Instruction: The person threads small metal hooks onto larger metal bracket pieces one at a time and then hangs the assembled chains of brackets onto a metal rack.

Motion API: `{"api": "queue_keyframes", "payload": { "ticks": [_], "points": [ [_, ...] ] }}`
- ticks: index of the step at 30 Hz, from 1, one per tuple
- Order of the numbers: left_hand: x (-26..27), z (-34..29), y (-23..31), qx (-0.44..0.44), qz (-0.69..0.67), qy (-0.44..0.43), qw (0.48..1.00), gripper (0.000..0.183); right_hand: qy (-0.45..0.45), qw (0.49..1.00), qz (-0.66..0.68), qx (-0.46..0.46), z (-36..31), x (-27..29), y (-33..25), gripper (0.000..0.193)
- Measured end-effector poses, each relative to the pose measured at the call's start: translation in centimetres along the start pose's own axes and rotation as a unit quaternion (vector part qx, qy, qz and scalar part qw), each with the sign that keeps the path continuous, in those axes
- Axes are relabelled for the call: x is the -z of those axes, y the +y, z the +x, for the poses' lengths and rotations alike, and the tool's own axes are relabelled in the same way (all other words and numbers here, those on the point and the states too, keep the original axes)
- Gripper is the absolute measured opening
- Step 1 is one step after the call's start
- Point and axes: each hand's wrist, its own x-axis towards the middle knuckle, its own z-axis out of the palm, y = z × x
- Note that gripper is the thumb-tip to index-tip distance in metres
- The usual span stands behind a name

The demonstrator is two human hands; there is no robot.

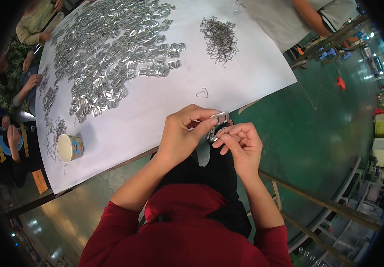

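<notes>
My left hand (180,133) pinches a shiny metal buckle (221,117) between thumb and fingertips, just off the table's near edge. Close beside it, my right hand (244,149) has thumb and forefinger pressed together on a small metal piece, mostly hidden by the fingers; its kind cannot be made out. The two hands almost meet at the fingertips. Beyond them, a pair of bent wire hooks (203,93) lies on the white tabletop (152,104). A large heap of similar silver buckles (111,58) spreads over the far left of the table.
A pile of wire hooks (219,40) lies at the far right of the table. A paper cup (71,148) stands near the left corner, beside more scattered hooks (54,132). Other people sit along the left side, and another person's arm (311,17) shows at far right.
</notes>
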Motion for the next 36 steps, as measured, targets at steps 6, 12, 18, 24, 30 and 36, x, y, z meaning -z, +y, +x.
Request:
{"api": "queue_keyframes", "payload": {
  "ticks": [6,12,18,24,30,36],
  "points": [
    [-0.4,-0.6,0.9,-0.042,0.033,-0.022,0.998,0.018,0.001,1.000,0.024,0.004,0.0,0.4,1.2,0.016],
    [-0.5,-1.0,-0.4,-0.066,0.045,-0.023,0.996,0.017,0.038,0.999,-0.030,0.012,0.1,1.1,1.0,0.013],
    [-0.9,-0.4,-5.2,-0.131,0.089,-0.031,0.987,0.017,0.032,0.929,-0.352,0.109,9.0,4.6,3.0,0.020],
    [-1.1,0.7,-8.4,-0.153,0.116,-0.045,0.980,0.018,0.044,0.765,-0.618,0.177,19.8,4.8,7.8,0.046],
    [0.1,0.6,-9.9,-0.136,0.090,-0.040,0.986,0.019,-0.102,0.748,-0.645,0.120,16.3,3.0,7.2,0.050],
    [0.4,1.0,-10.4,-0.146,0.082,-0.062,0.984,0.019,-0.022,0.739,-0.652,0.170,15.9,6.4,5.6,0.033]
  ]
}}
